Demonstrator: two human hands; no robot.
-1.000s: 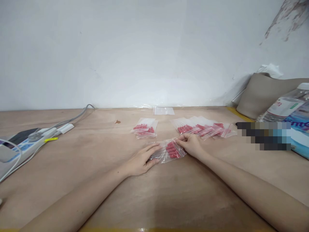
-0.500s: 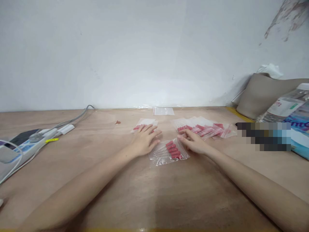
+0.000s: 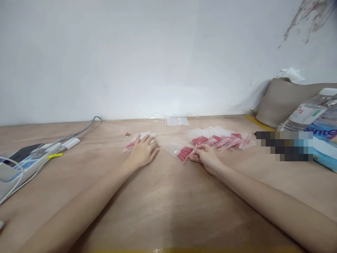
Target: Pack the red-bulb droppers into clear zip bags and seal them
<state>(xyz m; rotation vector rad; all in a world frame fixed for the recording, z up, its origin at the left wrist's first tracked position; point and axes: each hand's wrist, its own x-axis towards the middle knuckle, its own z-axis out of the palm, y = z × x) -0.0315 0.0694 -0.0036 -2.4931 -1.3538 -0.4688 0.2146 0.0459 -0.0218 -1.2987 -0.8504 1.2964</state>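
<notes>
At the middle of the wooden tabletop (image 3: 158,214), we see our right hand (image 3: 206,158) grasping one clear bag (image 3: 185,153) by its right-hand edge. The thumb and forefinger are brought together on the plastic, and the other fingers curl in beneath, so we find next to no gap in this grip. The bag slants across the wood, its red pieces lying side by side at the end nearest our fingers, and its paler end reaches towards our left hand without touching it.

Our left hand (image 3: 143,151) is palm down, fingers stretched and a little spread, over the small pile of bags (image 3: 129,145) on the left. We see no pinch there; the hand looks flat and released, its fingers across the plastic, though we cannot tell how firmly they press. The thumb stands apart from the forefinger, near the held bag but clear of it.

Just beyond our right hand, we have a fanned row of bags (image 3: 221,139), overlapping one another, with red pieces in them too. Farther back, close to the wall (image 3: 168,59), we make out a flat white packet (image 3: 177,121).
</notes>
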